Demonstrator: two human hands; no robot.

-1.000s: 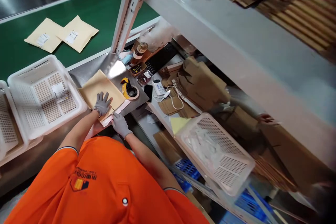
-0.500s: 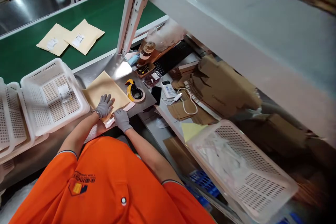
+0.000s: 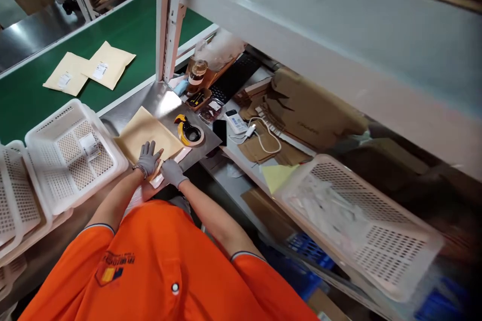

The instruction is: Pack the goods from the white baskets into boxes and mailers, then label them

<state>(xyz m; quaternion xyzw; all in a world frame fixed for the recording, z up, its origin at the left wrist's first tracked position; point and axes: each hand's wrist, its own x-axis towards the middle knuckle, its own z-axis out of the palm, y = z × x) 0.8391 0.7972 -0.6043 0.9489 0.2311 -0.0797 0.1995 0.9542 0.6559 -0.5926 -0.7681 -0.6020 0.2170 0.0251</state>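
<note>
A yellowish mailing envelope (image 3: 148, 126) lies on the metal tabletop in front of me. My left hand (image 3: 147, 159), in a grey glove with bare fingertips, is laid on it with fingers spread. At the envelope's near edge, my gloved right hand (image 3: 173, 172) has its fingers curled against the pale edge strip, apparently gripping it; the fingertips are partly hidden. Just beyond the envelope's right corner sits a yellow tape dispenser (image 3: 182, 133) with a tape roll.
White perforated baskets (image 3: 45, 148) stand to the left; one holds a labelled item. Two labelled envelopes (image 3: 109, 65) lie on the green conveyor belt (image 3: 145, 35). To the right are a phone (image 3: 219, 133), a cabled white device (image 3: 236, 121) and another basket (image 3: 402, 256). A shelf (image 3: 301, 45) overhangs the right side.
The camera view has shifted, moving the scene slightly left, with the near-left side lower. Both hands stay at the envelope's near part, with little movement against it.
</note>
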